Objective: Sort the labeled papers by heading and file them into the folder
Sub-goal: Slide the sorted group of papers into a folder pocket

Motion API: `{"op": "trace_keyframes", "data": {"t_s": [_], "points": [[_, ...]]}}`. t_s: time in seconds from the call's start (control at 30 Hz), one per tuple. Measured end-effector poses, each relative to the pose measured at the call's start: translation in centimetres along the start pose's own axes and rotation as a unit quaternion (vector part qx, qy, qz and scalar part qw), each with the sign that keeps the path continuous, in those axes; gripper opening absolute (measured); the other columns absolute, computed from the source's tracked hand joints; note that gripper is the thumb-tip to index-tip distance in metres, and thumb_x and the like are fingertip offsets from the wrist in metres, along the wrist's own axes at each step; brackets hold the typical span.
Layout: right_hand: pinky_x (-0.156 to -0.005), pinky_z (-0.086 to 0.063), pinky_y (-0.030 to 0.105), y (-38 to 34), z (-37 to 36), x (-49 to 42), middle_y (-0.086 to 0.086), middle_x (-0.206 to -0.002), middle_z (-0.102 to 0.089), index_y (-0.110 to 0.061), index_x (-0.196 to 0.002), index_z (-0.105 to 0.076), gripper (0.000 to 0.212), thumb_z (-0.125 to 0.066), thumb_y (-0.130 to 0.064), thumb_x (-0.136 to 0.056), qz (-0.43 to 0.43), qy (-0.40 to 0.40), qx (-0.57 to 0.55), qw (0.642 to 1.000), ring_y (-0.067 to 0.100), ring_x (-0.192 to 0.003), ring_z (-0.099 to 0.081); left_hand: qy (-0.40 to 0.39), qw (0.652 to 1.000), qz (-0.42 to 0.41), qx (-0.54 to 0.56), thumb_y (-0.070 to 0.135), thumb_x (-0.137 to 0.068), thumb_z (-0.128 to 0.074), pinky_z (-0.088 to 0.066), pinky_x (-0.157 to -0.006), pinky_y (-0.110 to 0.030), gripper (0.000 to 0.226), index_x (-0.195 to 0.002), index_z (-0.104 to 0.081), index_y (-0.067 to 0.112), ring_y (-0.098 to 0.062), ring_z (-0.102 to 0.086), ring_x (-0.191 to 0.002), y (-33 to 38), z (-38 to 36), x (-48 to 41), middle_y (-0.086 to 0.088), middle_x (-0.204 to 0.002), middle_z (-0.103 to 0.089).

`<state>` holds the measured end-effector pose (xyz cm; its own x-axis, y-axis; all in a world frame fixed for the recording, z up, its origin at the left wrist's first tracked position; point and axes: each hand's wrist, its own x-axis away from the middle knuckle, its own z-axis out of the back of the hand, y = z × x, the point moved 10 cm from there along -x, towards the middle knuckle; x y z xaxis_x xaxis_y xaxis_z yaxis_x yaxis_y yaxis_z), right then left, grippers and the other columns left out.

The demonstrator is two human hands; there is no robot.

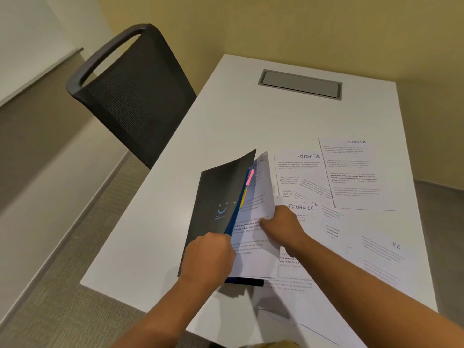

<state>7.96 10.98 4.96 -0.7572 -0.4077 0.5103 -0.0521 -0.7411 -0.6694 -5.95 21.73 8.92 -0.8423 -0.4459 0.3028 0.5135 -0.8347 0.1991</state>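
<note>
Folder held open, sheet at its mouth

Folder lies near-left on the table, with a bare strip between it and the left edge. Far half of the table is open up to the hatch. Chair stands off the left edge.

Folder's long axis runs away from the person, leaning slightly right. Dark cover is lifted and shows a blue smile mark; pink and yellow tabs sit inside.

Left hand is curled on the cover's near edge. Right hand pinches the sheet by its right edge.

Loose papers lie to the right, overlapping: two headed SPORTS, then FINANCE and HR
</note>
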Motion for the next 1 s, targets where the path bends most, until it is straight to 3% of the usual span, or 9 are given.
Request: {"op": "trace_keyframes", "data": {"t_s": [0.17,0.27,0.33,0.43,0.53,0.63,0.8,0.93,1.0], "points": [[-0.078,-0.057,0.036,-1.4,-1.8,0.0,0.003,-0.091,-0.059,-0.010,-0.098,-0.055,0.014,-0.062,-0.021,-0.092,0.021,-0.012,0.030,0.999,0.021,-0.087,-0.060,-0.007,1.000,-0.006,0.001,0.037,-0.099,-0.047,-0.049,-0.073,-0.025,0.026,-0.107,-0.065,0.019,-0.020,-0.066,-0.089,1.1,-0.2,-0.1,-0.002,-0.106,-0.070],[-0.067,-0.056,0.033,-1.4,-2.3,0.3,0.004,-0.080,-0.058,-0.009,-0.085,-0.055,0.010,-0.062,-0.016,-0.089,0.008,-0.013,0.023,1.000,0.026,-0.085,-0.063,0.003,1.000,-0.007,-0.011,0.035,-0.100,-0.046,-0.051,-0.077,-0.026,0.026,-0.107,-0.065,0.019,-0.019,-0.066,-0.091,1.6,0.3,-0.1,-0.001,-0.105,-0.070],[-0.068,-0.061,0.042,-0.6,-2.5,0.4,0.013,-0.072,-0.066,0.000,-0.074,-0.059,0.012,-0.059,-0.006,-0.084,-0.010,-0.022,0.000,1.000,0.036,-0.078,-0.070,0.004,1.000,-0.004,-0.017,0.033,-0.100,-0.047,-0.050,-0.075,-0.025,0.025,-0.107,-0.065,0.018,-0.018,-0.066,-0.089,1.7,0.6,-0.1,-0.001,-0.103,-0.070],[-0.070,-0.061,0.048,0.0,-2.9,0.4,0.019,-0.079,-0.073,0.004,-0.080,-0.069,0.010,-0.063,-0.004,-0.082,-0.013,-0.020,0.004,1.000,0.035,-0.074,-0.072,-0.003,1.000,-0.001,-0.007,0.036,-0.099,-0.050,-0.052,-0.078,-0.027,0.027,-0.111,-0.065,0.018,-0.018,-0.066,-0.088,1.7,0.7,-0.2,-0.002,-0.105,-0.070],[-0.075,-0.061,0.039,-0.5,-3.1,0.8,0.014,-0.095,-0.074,-0.003,-0.096,-0.071,0.013,-0.066,-0.009,-0.085,0.002,-0.009,0.031,0.999,0.029,-0.082,-0.072,-0.023,1.000,0.008,-0.001,0.040,-0.096,-0.054,-0.056,-0.083,-0.029,0.030,-0.115,-0.064,0.019,-0.021,-0.067,-0.090,1.6,0.4,-0.4,-0.002,-0.108,-0.070],[-0.076,-0.049,0.025,-1.4,-2.3,1.1,0.013,-0.116,-0.067,-0.005,-0.119,-0.063,0.031,-0.065,-0.011,-0.089,0.010,0.031,0.068,0.997,0.027,-0.101,-0.067,-0.042,0.999,0.012,-0.016,0.038,-0.095,-0.055,-0.056,-0.085,-0.030,0.027,-0.113,-0.065,0.020,-0.022,-0.066,-0.090,1.7,0.1,-0.6,-0.002,-0.105,-0.070],[-0.080,-0.051,0.025,-1.8,-3.0,0.5,0.011,-0.108,-0.068,-0.004,-0.110,-0.067,0.022,-0.065,-0.012,-0.089,0.010,0.006,0.089,0.996,0.023,-0.096,-0.065,-0.051,0.998,0.024,-0.006,0.037,-0.096,-0.055,-0.054,-0.086,-0.028,0.026,-0.112,-0.066,0.021,-0.019,-0.066,-0.090,1.4,-0.2,-0.6,-0.001,-0.104,-0.070],[-0.084,-0.059,0.037,-1.2,-3.5,0.2,0.014,-0.101,-0.070,-0.001,-0.110,-0.068,0.032,-0.072,-0.001,-0.079,-0.012,-0.027,0.068,0.997,0.025,-0.090,-0.069,-0.047,0.998,0.030,-0.007,0.036,-0.096,-0.054,-0.054,-0.082,-0.028,0.024,-0.110,-0.067,0.020,-0.019,-0.066,-0.087,1.3,0.1,-0.8,-0.001,-0.101,-0.070],[-0.079,-0.061,0.039,-0.7,-3.5,0.1,0.019,-0.097,-0.071,0.005,-0.107,-0.066,0.029,-0.068,0.000,-0.078,-0.022,-0.038,0.045,0.998,0.025,-0.084,-0.070,-0.059,0.998,0.036,-0.008,0.038,-0.095,-0.056,-0.055,-0.084,-0.030,0.026,-0.111,-0.066,0.020,-0.020,-0.066,-0.089,1.2,-0.1,-1.0,-0.001,-0.103,-0.070]]}}
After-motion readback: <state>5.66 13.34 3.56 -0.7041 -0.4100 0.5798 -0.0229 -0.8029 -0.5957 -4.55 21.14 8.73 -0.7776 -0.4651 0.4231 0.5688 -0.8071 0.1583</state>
